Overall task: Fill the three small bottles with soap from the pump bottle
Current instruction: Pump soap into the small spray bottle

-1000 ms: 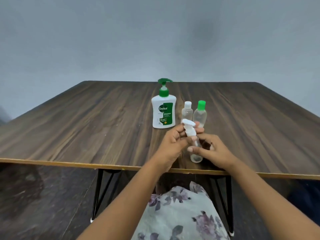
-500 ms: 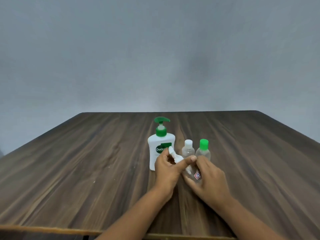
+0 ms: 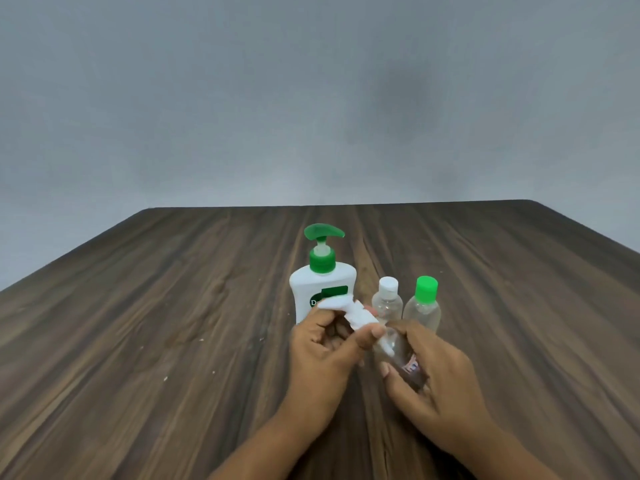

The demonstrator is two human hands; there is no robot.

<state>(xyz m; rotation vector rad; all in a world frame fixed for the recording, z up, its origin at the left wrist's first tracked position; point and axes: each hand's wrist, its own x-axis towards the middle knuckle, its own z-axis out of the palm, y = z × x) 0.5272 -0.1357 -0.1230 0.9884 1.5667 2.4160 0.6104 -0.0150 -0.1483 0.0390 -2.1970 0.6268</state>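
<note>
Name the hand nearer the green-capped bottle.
Right. The right hand, holding the clear bottle, is just in front of the green-capped bottle; the left hand, gripping the spray cap, is farther left, before the pump bottle.

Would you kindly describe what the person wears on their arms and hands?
Nothing visible: the left hand and right hand are bare, with no gloves, rings, watch or bracelets, and the left forearm and right forearm are uncovered to the frame's edge, no sleeves in view.

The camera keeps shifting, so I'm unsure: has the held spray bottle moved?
Yes. The spray bottle has tipped leftward; its white head now overlaps the label of the pump bottle, not the white-capped bottle.
</note>
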